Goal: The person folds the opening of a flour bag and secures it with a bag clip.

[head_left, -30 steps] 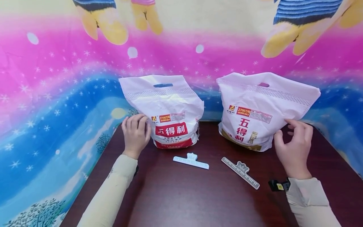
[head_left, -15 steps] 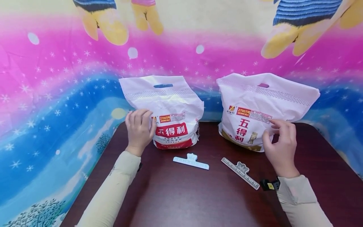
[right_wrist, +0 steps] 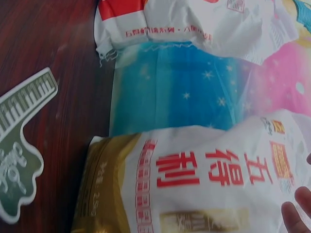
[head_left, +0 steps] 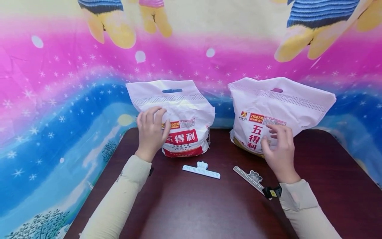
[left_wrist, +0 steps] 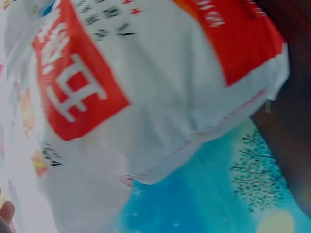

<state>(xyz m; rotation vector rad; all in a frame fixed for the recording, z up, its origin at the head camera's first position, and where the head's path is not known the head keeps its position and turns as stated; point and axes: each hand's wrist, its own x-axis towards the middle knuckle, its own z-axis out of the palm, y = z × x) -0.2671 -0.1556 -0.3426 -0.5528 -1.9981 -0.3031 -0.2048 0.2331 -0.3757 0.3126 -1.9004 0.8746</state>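
Bags upright, contents hidden; left hand and right hand loosely curved, empty, each before one bag.

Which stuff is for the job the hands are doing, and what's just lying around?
Probably the job:
red-labelled bag, near the left hand
gold-bottomed bag, near the right hand

Lying about, maybe for later:
light blue clip
grey clip

A pink-and-blue snowflake backdrop, probably cloth, hangs behind a dark reddish-brown table with soft sheen.
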